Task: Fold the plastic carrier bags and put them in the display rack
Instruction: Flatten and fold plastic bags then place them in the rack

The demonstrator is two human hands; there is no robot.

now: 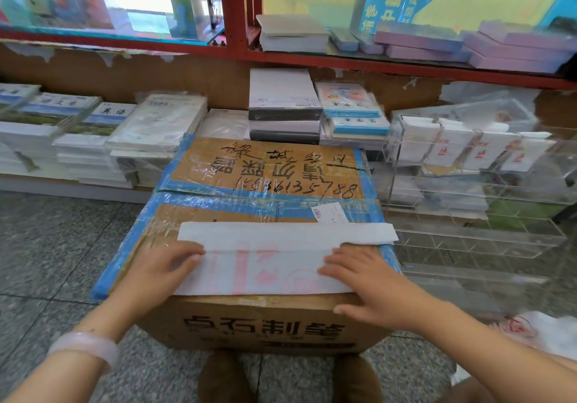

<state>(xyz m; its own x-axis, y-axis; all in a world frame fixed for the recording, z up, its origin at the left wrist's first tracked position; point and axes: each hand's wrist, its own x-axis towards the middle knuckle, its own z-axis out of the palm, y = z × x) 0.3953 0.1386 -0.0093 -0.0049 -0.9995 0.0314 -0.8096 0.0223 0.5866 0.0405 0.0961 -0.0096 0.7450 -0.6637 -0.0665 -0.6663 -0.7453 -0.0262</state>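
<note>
A white plastic carrier bag [268, 265] with pink print lies flat on a taped cardboard box [265, 171], folded into a long strip. My left hand [162, 270] presses its left end with flat fingers. My right hand [368, 281] lies flat on its right end. To the right stands a clear acrylic display rack [474, 202]; several folded white bags [452, 149] fill its top tier. Its lower tiers look empty.
More loose white bags [549, 334] lie on the floor at the lower right. Stacks of books [103, 140] line the low shelf behind the box. A red-framed glass cabinet [237, 15] rises above. Grey speckled floor tiles [46, 246] spread to the left.
</note>
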